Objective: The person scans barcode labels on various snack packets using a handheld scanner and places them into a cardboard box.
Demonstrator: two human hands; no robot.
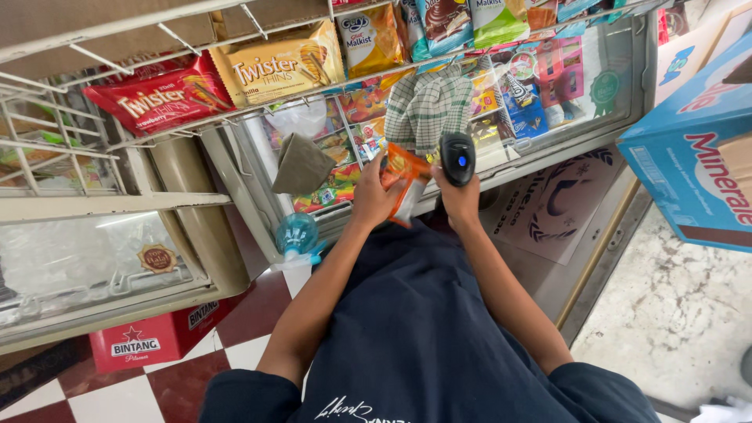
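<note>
My left hand (pixel 374 196) grips a small orange snack packet (pixel 406 182) in front of a glass-topped chest freezer (pixel 619 110). My right hand (pixel 459 197) holds a black handheld barcode scanner (pixel 457 157) with a blue light, right beside the packet and almost touching it. Both arms reach forward over my dark blue shirt. A checked cloth (pixel 428 106) lies on the freezer lid just beyond the hands.
A white wire rack (pixel 102 59) above the freezer carries red and yellow wafer packs and other snack bags. A folded grey cloth (pixel 301 164) and a blue-capped bottle (pixel 297 233) sit left. A blue carton (pixel 693 157) stands right, a red crate (pixel 153 341) on the checkered floor.
</note>
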